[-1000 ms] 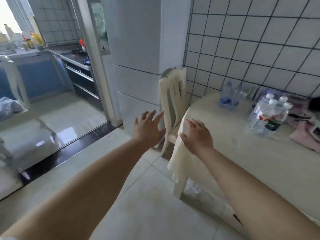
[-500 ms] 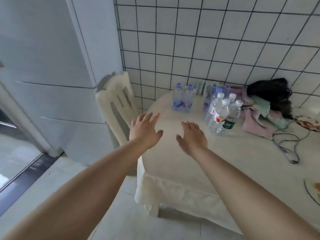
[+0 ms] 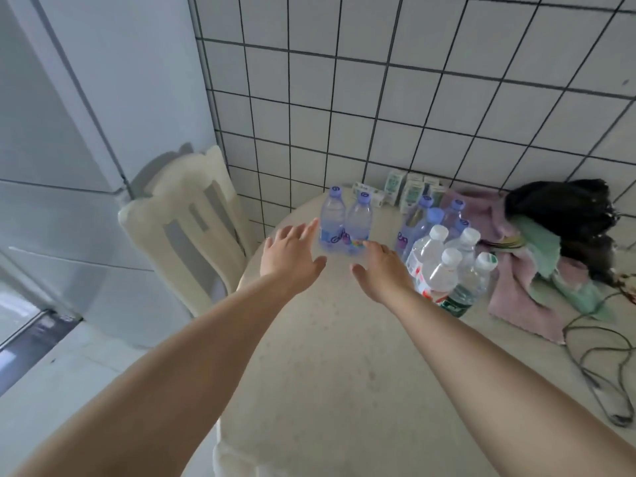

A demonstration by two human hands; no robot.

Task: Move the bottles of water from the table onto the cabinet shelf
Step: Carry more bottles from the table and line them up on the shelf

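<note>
Two purple-capped water bottles (image 3: 344,222) stand side by side at the far left of the round cream table (image 3: 337,356). My left hand (image 3: 289,254) hovers open just left of them, fingers spread, holding nothing. My right hand (image 3: 382,266) is open just in front and to the right of the pair, also empty. Further right stands a cluster of several more bottles: purple-capped ones (image 3: 423,222) behind, white-capped ones (image 3: 444,266) in front. No cabinet shelf is in view.
A cream chair (image 3: 186,228) stands against the table's left side, beside a white fridge (image 3: 86,132). Small cartons (image 3: 402,187) line the tiled wall. Pink and green cloths (image 3: 523,270), a dark bundle (image 3: 568,218) and a cable (image 3: 605,366) lie on the table's right.
The view has swung right from the doorway to the table and come closer. Both hands have reached forward over the table to either side of the two purple-capped bottles.
</note>
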